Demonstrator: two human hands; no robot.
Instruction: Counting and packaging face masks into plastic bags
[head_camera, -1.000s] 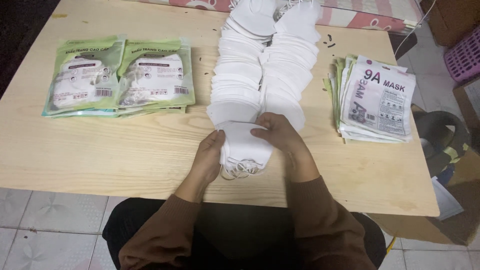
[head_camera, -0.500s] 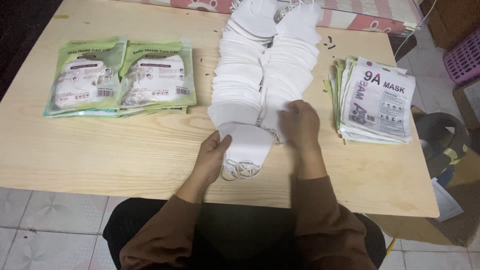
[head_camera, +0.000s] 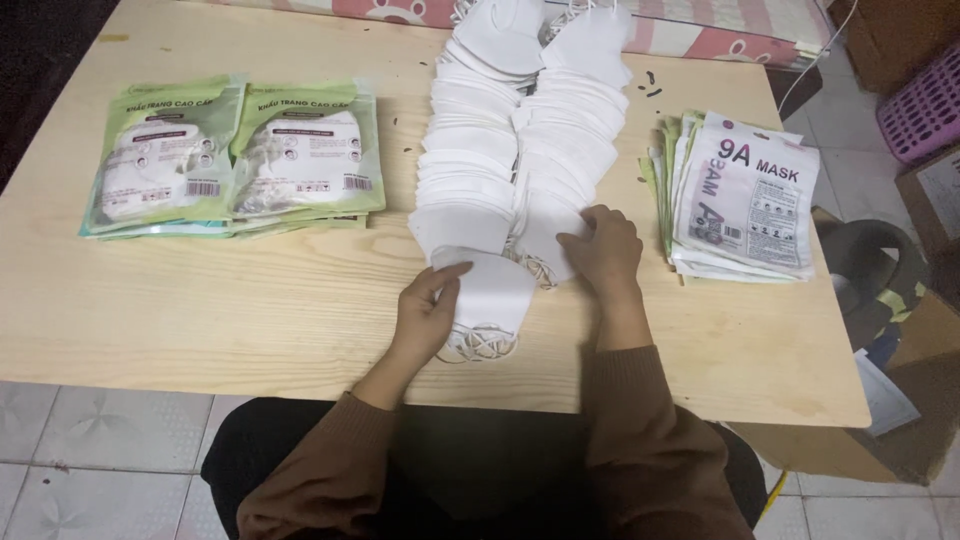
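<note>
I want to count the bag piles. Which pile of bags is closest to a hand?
The pile of white and purple bags at the table's right, just beyond the right hand. The two green bag piles lie far off on the left.

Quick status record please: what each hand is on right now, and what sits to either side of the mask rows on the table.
left hand: holds the small stack of folded white masks at the near table edge, elastic loops trailing below it
right hand: rests flat on the near end of the right mask row
left mask row: overlapping white masks running away from the person
table's left: two green-bordered filled mask packets, side by side
table's right: pile of empty white pouches
surface: pale wooden table
</note>
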